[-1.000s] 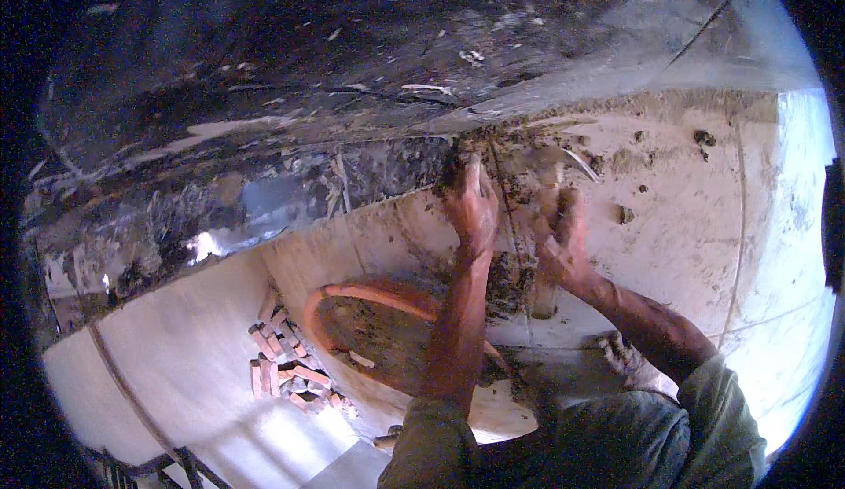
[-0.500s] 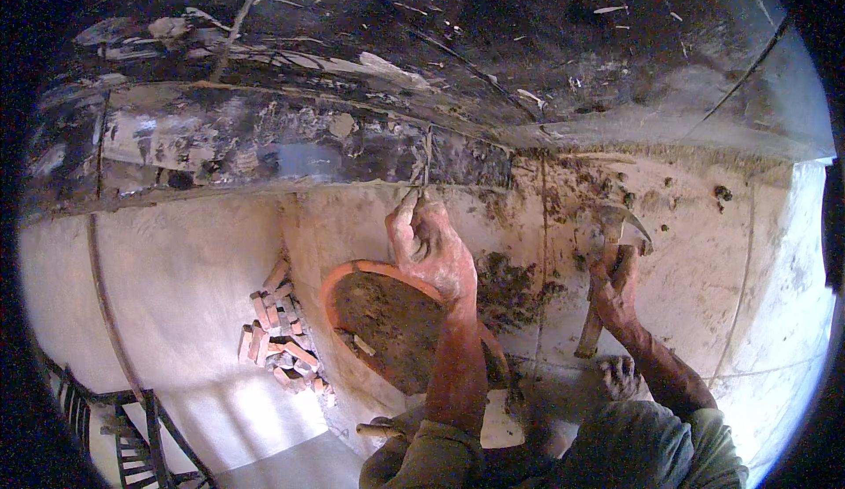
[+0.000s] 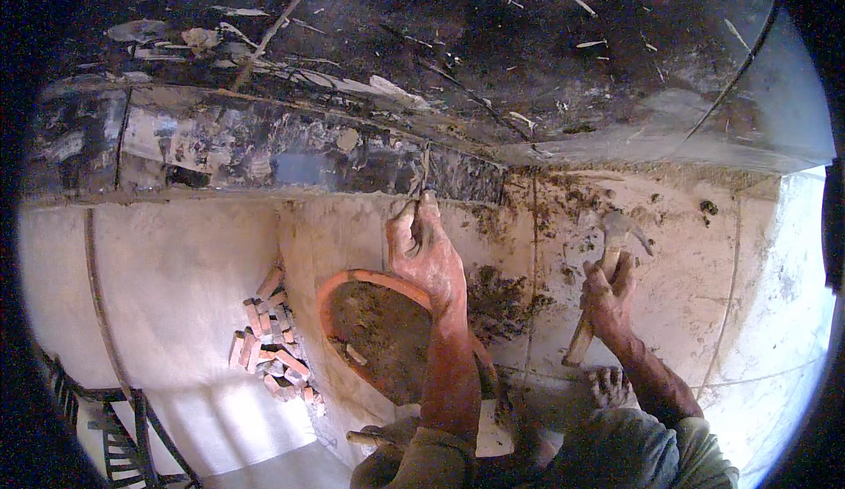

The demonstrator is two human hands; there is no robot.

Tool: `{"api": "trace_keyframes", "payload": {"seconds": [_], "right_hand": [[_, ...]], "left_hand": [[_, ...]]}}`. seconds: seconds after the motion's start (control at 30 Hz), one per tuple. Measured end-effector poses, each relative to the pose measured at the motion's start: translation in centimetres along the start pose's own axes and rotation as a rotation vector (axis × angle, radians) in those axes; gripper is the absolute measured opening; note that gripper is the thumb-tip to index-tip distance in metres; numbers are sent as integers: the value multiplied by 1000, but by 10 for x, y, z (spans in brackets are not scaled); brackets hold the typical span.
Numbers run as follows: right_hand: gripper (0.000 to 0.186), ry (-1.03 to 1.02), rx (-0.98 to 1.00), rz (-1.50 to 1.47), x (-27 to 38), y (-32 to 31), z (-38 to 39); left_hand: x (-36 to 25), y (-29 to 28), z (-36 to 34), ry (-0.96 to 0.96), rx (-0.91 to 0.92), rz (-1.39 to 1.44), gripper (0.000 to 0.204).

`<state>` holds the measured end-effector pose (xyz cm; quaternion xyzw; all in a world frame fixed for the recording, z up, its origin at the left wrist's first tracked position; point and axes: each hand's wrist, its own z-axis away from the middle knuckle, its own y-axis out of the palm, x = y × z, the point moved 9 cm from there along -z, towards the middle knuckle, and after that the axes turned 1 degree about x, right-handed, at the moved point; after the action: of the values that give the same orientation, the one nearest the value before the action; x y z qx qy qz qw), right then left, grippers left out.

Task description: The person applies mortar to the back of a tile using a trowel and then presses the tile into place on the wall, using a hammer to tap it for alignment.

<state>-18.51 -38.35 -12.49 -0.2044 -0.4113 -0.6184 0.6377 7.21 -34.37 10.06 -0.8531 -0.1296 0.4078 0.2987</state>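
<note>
My left hand is raised to the lower edge of a dark tiled band. Its thumb and fingertips are pinched together at a vertical joint there; what they hold is too small to make out. In my right hand is a claw hammer, gripped by its wooden handle, head upward, apart from the tiles and to the right of my left hand. Below my left forearm an orange-rimmed basin holds brown mortar-like material, with a small light piece lying in it.
Several broken bricks are heaped on the floor at the left. A dark railing stands at the lower left. The dark tiled surface fills the top. Mortar spatters mark the floor, and a bare foot is below the hammer.
The view has shifted slightly. My right hand has turned the hammer a little, and its thumb now shows along the handle. My left hand stays pinched at the tile joint.
</note>
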Motion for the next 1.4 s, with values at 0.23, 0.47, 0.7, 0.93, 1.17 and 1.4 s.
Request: {"api": "trace_keyframes", "payload": {"seconds": [0.23,0.47,0.7,0.93,1.17,1.4], "right_hand": [[37,-388,13,-64,116,9,23],[18,-366,241,-641,116,34,-17],[34,-499,128,-210,127,46,-23],[43,-440,85,-467,115,64,-30],[40,-463,58,-436,118,94,-38],[39,-574,2,-403,124,85,-41]], "left_hand": [[15,0,3,-177,30,-71,13],[11,5,4,-246,37,-2,17],[26,10,4,-342,28,99,19],[32,13,10,-406,-9,278,16],[44,18,11,-408,-14,430,12],[35,18,11,-458,-56,482,14]]}}
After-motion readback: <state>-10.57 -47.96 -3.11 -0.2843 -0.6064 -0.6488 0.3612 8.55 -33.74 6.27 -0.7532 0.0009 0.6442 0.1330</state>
